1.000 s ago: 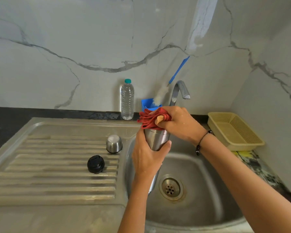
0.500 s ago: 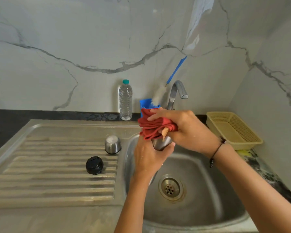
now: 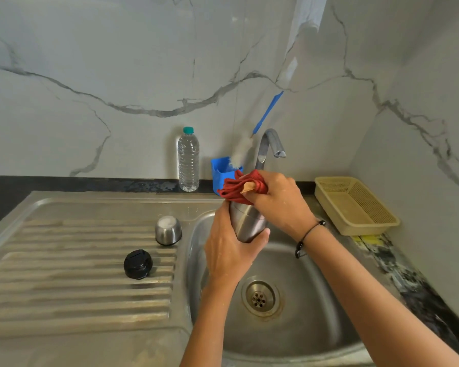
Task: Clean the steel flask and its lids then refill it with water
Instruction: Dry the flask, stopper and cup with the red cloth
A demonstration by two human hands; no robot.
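Over the sink (image 3: 316,327), the steel flask (image 3: 247,223) is gripped around its middle by the left hand (image 3: 229,250). A red cloth (image 3: 239,188) is pinched on its top by the right hand (image 3: 281,202). Hard, smooth, probably slippery when wet; best held round the body.

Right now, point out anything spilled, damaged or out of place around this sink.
Nothing stands out. The steel cup lid and black stopper sit on the drainboard. The left hand holds the flask over the sink while the right hand wipes its top with the red cloth.
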